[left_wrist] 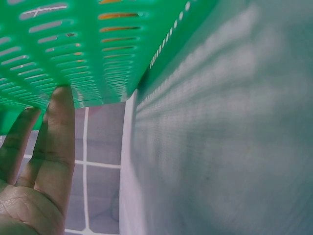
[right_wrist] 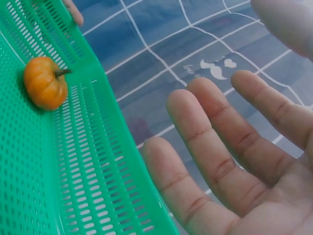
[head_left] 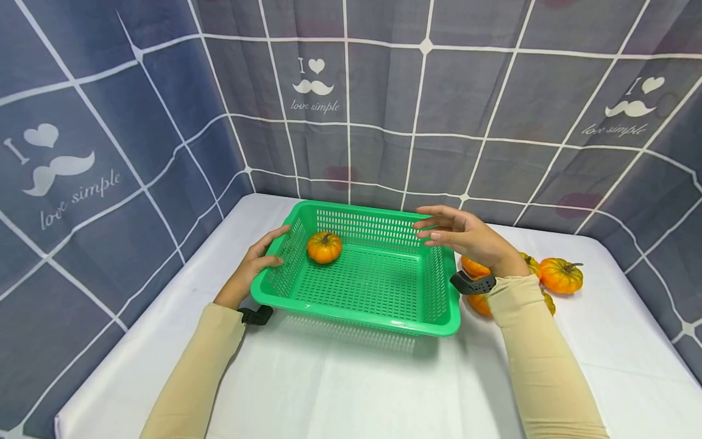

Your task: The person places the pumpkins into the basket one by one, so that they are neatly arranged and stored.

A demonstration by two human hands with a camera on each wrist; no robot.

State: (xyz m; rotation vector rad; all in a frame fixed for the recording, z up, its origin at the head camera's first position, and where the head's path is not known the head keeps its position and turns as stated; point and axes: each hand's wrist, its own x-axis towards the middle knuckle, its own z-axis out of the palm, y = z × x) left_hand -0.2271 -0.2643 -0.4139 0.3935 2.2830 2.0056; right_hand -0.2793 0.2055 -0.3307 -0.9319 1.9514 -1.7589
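Head view, basket: a bright green, rectangular plastic basket with slotted walls is on a white-clothed table, its pierced shadow falling along the near side.
Head view, pumpkin: a small, ribbed orange pumpkin with a dark stem sits upright inside, near the far left corner; the basket floor extends rightward from it.
Head view, left hand: the left hand is at the basket's left rim, thumb apart from the fingers.
Head view, right hand: the right hand holds nothing, fingers extended over the far right corner.
Head view, right side: more orange and yellowish pumpkins lie behind the right wrist, partly hidden.
Head view, edges: white cloth stretches before the near rim; a grey-blue curtain with white grid lines borders the back and sides.
Left wrist view: straight fingers meet the slotted outside wall; orange shows through some slots.
Right wrist view: fingers spread beside the rim, contact unclear; the pumpkin's stem points toward the near-side slots shown.
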